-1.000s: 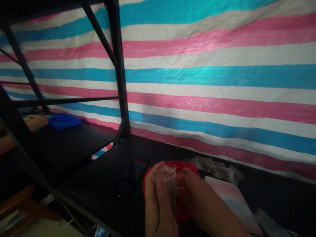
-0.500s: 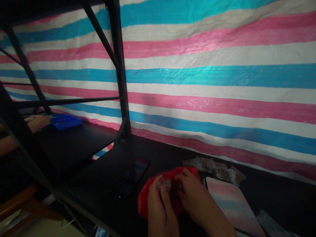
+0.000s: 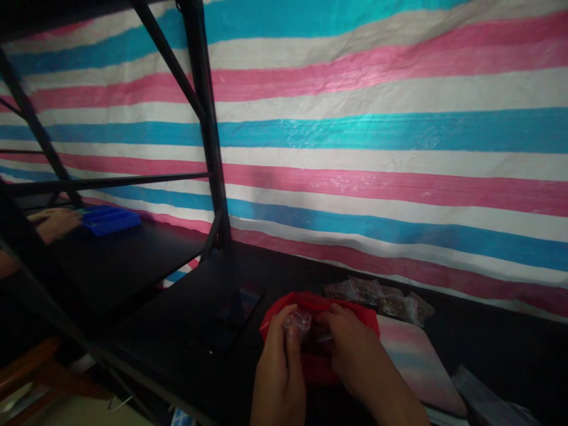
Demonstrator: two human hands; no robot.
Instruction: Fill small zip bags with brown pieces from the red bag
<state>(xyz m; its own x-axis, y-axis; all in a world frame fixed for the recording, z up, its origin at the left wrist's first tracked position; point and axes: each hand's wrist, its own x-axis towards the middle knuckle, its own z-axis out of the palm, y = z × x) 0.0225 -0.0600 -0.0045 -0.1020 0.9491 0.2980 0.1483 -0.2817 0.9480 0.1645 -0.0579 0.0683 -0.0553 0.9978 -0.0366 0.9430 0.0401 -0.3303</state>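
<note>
A red plastic bag (image 3: 317, 371) lies with its mouth open on the black table. My left hand (image 3: 279, 361) is at its left side, thumb and fingers closed on a small clear plastic bag (image 3: 298, 320). My right hand (image 3: 355, 349) reaches into the mouth of the red bag from the right. Its fingers are bent and their tips are in shadow, so what they pinch cannot be made out. The contents of the red bag are dark and mostly hidden by my hands.
Several filled clear bags (image 3: 393, 305) lie behind the red bag. On the right are a flat, pale, shiny object (image 3: 417, 358) and loose clear plastic bags (image 3: 483, 396). A dark phone (image 3: 233, 316) lies left. Beyond the rack post (image 3: 208, 136), another person's hand (image 3: 57, 223) is beside a blue tray (image 3: 110, 220).
The red bag's mouth has spread wider, its right edge now reaching over the flat pale object. My right hand has shifted slightly right, and the view has turned a little.
</note>
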